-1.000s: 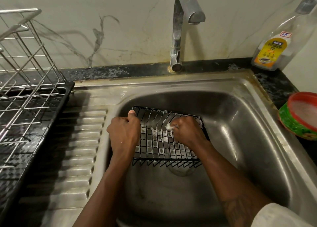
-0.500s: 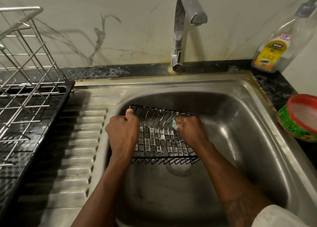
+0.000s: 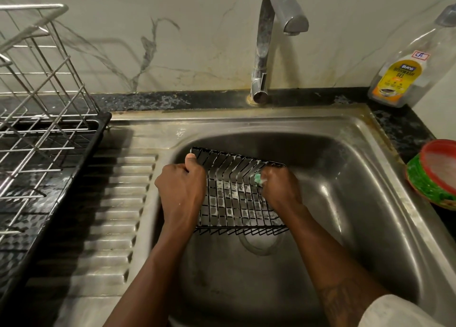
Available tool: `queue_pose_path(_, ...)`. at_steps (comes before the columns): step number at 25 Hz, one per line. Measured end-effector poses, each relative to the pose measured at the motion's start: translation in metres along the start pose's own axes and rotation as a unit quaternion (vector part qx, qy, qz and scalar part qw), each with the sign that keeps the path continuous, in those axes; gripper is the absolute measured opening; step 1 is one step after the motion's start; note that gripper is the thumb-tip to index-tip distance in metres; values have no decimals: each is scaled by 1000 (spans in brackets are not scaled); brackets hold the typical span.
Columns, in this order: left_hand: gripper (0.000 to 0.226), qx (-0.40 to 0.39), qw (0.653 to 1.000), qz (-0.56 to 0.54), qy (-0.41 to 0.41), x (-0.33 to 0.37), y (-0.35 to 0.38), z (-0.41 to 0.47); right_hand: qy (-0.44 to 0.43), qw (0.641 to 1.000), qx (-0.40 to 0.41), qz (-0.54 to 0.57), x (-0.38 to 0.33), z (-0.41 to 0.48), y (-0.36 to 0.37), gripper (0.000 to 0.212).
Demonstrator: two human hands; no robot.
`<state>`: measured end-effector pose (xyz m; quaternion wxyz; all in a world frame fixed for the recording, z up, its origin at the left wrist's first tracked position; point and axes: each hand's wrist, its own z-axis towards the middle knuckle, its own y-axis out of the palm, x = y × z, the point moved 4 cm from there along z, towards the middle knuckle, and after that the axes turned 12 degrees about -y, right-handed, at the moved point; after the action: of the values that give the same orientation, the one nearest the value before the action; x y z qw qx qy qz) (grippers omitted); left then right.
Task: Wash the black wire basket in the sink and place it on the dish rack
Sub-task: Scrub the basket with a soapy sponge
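The black wire basket [image 3: 234,198] is tilted inside the steel sink [image 3: 345,168], with soap foam on its wires. My left hand [image 3: 181,191] grips its left edge, thumb over the top rim. My right hand [image 3: 281,188] holds a green scrubber [image 3: 258,178] and presses it against the basket's far right corner. The metal dish rack [image 3: 37,99] stands on a black tray [image 3: 81,163] at the left of the sink.
The tap [image 3: 269,38] rises behind the sink, no water running. A dishwash gel bottle [image 3: 407,72] stands at the back right. A green and red bowl [image 3: 436,176] with white contents sits on the right counter. A ribbed drainboard [image 3: 108,215] lies between sink and rack.
My right hand has slid the scrubber up and to the right along the basket's far rim. The basket has tipped up slightly. My left hand keeps its grip.
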<state>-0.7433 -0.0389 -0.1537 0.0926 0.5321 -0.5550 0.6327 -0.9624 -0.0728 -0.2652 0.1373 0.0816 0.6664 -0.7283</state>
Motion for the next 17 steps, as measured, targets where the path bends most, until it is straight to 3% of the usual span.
queue_pose_path(2, 63, 3, 1000, 1, 0, 0, 0, 0, 11, 1000, 3, -6, 0, 3, -6, 25)
queue_pose_path(7, 63, 3, 1000, -9, 4, -2, 0, 3, 0, 995, 98, -22, 19, 9, -38, 17)
queue_pose_path(13, 65, 16, 999, 5, 41, 4, -1, -3, -14, 997, -20, -73, 10, 3, -17, 15)
queue_pose_path(17, 65, 31, 997, -7, 69, 8, -4, -7, -104, 988, -41, -109, 18, -6, -22, 16)
